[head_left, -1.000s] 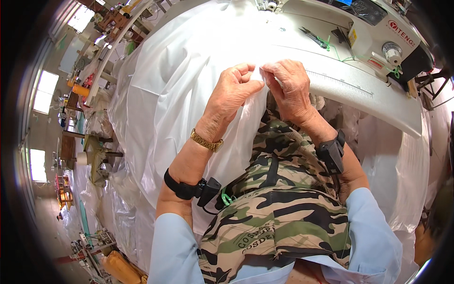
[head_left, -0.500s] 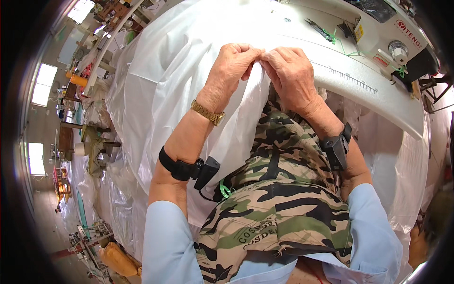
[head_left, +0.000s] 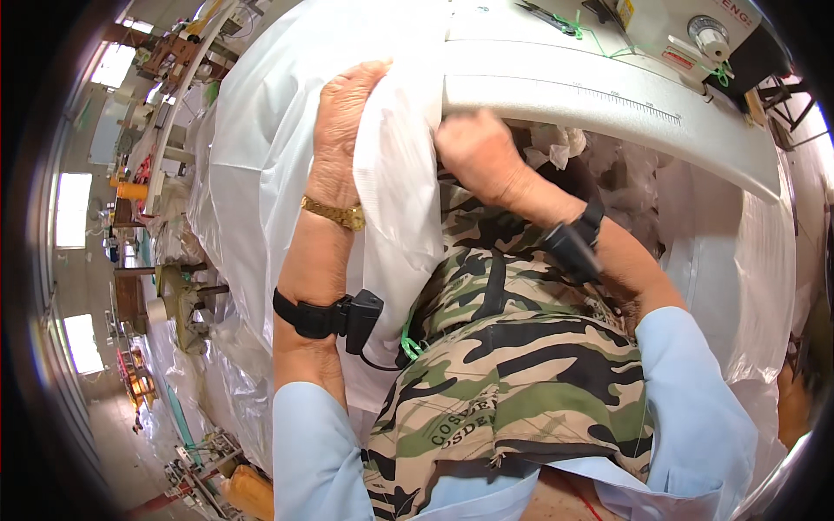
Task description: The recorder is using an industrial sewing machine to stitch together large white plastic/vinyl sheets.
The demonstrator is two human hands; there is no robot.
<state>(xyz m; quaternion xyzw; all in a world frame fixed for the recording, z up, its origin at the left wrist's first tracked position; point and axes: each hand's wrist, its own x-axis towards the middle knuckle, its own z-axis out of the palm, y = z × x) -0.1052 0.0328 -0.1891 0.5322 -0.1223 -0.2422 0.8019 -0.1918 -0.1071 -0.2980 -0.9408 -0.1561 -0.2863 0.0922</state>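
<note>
A wide sheet of thin white fabric [head_left: 395,165] drapes over the work table's front edge and down across my lap. My left hand [head_left: 343,108] lies on the left with its fingers pressed together, pinching a fold that hangs over its inner side. At the fabric's right edge, just below the table's rim, is my right hand [head_left: 478,154]. It is slightly blurred and curled closed, its fingertips against the cloth and partly hidden.
A white sewing machine [head_left: 686,35] with a dial stands at the back right. Thread snips [head_left: 549,17] and green thread lie beside it. The pale table [head_left: 556,82] carries a ruler scale along its front. Crumpled clear plastic [head_left: 621,169] sits beneath the edge.
My hands have parted from their shared pinch on the fabric. The left has moved left and slightly away; the right has come down and nearer. The view has shifted a little.
</note>
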